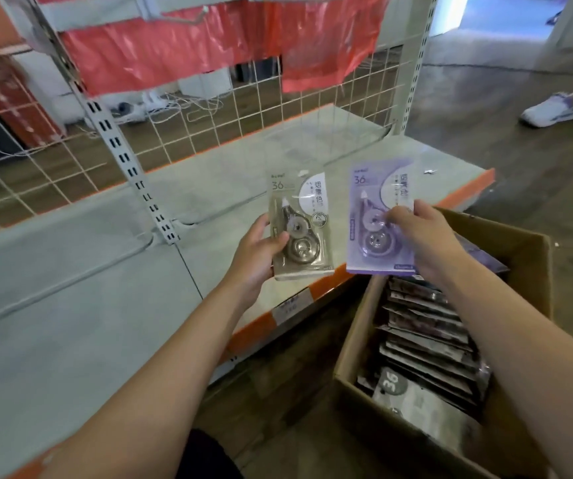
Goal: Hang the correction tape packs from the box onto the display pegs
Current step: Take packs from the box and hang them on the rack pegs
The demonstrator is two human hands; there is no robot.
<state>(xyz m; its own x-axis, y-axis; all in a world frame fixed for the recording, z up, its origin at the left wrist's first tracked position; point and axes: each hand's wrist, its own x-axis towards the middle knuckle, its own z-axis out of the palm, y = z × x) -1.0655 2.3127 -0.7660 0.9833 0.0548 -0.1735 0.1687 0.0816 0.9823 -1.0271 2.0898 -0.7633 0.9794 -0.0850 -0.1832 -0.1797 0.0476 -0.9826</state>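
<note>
Head view, and we start close in: at five o'clock sits the cardboard box (354, 340), open at the top, with correction tape packs (426, 337) stacked on edge inside it, one near the front showing a "36" on its card. Both forearms reach up from the bottom of the frame.

Moving out, the left hand (255, 252) has its grip clamped on a beige pack (300, 224), thumb across the front of the blister, pack upright, just left of centre. At about one o'clock from it, just beside it and not touching, the right hand (423, 236) has its grip clamped on a purple pack (378, 216), fingers curled over the right edge, held above the box's far corner. Both packs show a dispenser with two round reels.

Behind them runs the pale shelf (71, 271) with its orange front edge and a price label (292, 305) at six o'clock from the beige pack. Farther back stands a white wire grid (209, 126), a slotted upright (122, 150) at ten o'clock, red plastic sheeting (174, 46) at twelve. At two o'clock, on the floor, a white sneaker (551, 110).
</note>
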